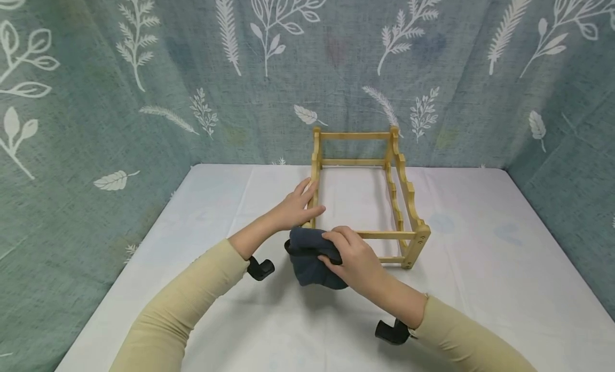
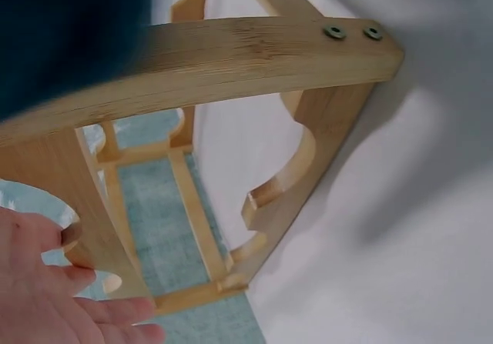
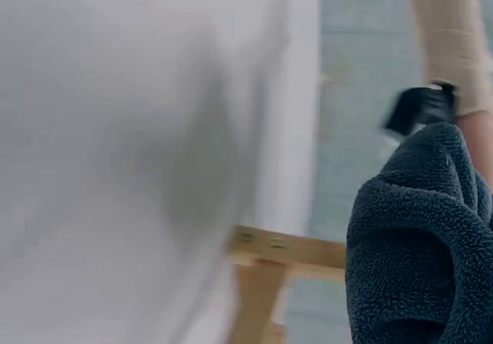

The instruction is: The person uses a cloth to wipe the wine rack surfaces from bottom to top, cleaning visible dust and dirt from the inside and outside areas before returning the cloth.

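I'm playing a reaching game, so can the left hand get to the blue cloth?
Probably yes. The left hand is close by, and the left side of the blue cloth looks free; the right hand holds its right side.

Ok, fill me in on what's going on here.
A person's right hand grips a bunched blue cloth at the near left corner of a wooden rack. The left hand is at the rack's left side, fingers reaching forward. The rack stands on a white table; whether the cloth is touching it is hard to tell.
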The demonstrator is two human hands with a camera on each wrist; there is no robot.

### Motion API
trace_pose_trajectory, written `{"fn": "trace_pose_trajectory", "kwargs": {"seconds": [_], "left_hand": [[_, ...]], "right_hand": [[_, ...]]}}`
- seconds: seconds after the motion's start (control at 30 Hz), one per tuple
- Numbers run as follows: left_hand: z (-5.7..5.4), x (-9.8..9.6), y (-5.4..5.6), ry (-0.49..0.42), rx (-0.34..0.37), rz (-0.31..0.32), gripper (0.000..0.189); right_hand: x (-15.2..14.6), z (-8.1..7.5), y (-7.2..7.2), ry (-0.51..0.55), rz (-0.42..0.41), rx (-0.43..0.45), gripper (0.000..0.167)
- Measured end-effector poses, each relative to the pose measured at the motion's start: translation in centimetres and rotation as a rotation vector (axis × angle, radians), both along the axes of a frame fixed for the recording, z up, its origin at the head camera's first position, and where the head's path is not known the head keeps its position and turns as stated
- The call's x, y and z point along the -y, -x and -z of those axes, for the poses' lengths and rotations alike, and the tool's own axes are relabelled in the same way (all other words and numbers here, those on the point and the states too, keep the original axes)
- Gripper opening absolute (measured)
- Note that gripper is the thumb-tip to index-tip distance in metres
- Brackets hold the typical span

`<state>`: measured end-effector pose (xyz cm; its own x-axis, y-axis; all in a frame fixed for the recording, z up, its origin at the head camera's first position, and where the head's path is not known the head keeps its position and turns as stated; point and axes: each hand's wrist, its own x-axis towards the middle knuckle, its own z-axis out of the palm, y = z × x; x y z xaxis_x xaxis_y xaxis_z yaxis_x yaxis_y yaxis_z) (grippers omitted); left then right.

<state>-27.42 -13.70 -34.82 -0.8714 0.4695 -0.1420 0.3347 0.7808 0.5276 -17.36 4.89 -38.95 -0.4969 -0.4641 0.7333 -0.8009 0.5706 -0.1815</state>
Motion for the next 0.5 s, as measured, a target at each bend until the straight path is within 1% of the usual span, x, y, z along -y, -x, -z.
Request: {"fn": "trace_pose_trajectory", "kwargs": {"seconds": [0.07, 0.1, 0.17, 0.27, 0.33, 0.4, 0.5], "left_hand": [[-0.1, 0.0, 0.0, 0.008, 0.002, -0.004, 0.078], [-0.1, -0.1, 0.0, 0.014, 0.011, -0.009, 0.077], [-0.1, -0.3, -0.1, 0.022, 0.005, -0.009, 0.076], [-0.1, -0.4, -0.2, 0.029, -0.001, -0.01, 0.074], [-0.1, -0.3, -0.2, 0.029, 0.0, -0.013, 0.073], [-0.1, -0.3, -0.2, 0.025, 0.003, -0.014, 0.073], [-0.2, -0.1, -0.2, 0.014, 0.019, -0.012, 0.074]], "right_hand": [[0.2, 1.0, 0.1, -0.062, 0.007, 0.015, 0.045], [0.3, 1.6, 0.2, -0.102, 0.014, 0.022, 0.045], [0.4, 2.9, 0.3, -0.176, 0.024, 0.047, 0.043], [0.4, 4.3, 0.4, -0.241, 0.042, 0.058, 0.043], [0.5, 4.6, 0.5, -0.249, 0.049, 0.05, 0.044], [0.4, 4.4, 0.5, -0.24, 0.056, 0.022, 0.045], [0.3, 3.1, 0.3, -0.184, 0.045, -0.02, 0.046]]}}
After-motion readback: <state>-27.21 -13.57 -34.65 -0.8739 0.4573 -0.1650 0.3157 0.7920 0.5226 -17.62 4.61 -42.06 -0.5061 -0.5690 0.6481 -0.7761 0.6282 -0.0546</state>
